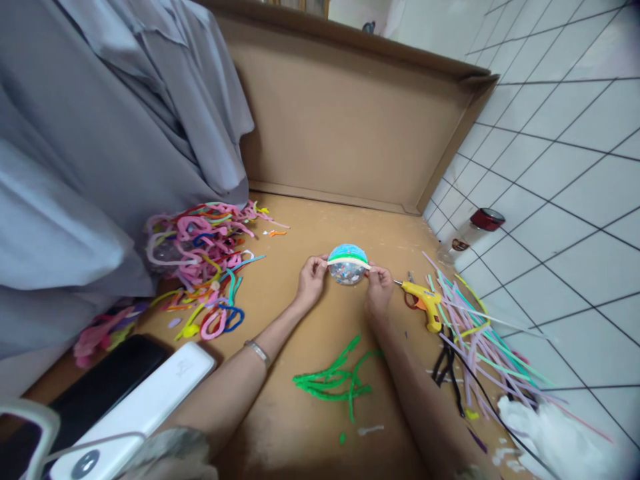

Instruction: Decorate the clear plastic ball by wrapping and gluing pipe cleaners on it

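A small rounded clear plastic piece sits on the table between my hands. Its far part is covered in blue fuzzy strands, followed by a green band. Across its middle runs a cream-white pipe cleaner, lying beside the green band. My left hand pinches the left end of this pipe cleaner, and my right hand pinches the other end. Fingertips of both hands are close to the sides of the clear piece. Several green pipe cleaners lie nearer to me, between my forearms.
A yellow glue gun lies right of my right hand, beside a heap of pastel pipe cleaners. Tangled pink and coloured strands pile up at left. A white power bank, a clear bottle and a cardboard wall surround the workspace.
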Motion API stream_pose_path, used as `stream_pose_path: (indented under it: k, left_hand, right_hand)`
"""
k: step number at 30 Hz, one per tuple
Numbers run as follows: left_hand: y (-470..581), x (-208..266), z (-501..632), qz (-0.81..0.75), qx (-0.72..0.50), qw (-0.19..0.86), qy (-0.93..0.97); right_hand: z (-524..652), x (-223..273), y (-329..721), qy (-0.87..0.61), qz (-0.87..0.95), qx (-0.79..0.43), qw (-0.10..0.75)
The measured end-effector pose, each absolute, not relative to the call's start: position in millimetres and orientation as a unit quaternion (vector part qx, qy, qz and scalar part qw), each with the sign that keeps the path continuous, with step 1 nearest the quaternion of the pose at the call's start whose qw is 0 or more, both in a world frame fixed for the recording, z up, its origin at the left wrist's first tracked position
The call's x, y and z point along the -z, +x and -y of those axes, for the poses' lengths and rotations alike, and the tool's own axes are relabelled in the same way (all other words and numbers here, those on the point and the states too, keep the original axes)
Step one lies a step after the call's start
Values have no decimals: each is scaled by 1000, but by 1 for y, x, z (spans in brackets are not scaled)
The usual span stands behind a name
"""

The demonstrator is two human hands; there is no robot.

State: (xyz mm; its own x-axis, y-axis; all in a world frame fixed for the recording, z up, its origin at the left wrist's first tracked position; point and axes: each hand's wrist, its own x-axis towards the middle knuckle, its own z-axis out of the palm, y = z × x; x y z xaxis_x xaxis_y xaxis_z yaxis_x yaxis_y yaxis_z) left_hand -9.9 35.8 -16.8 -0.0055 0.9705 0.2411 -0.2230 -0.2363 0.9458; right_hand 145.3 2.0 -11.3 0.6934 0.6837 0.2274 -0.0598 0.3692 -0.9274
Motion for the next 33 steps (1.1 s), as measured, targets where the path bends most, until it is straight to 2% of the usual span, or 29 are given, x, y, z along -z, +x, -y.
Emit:
stream_pose_path:
  k: [24, 33]
  left_hand:
    - [-6, 21, -45, -363, -639, 531, 422]
    - [-6, 23, -47, -366, -638, 529, 423]
  right_hand:
    - [-6, 8, 137, -450, 237, -357, 783]
    - [-11, 6, 150, -433, 239, -443, 748]
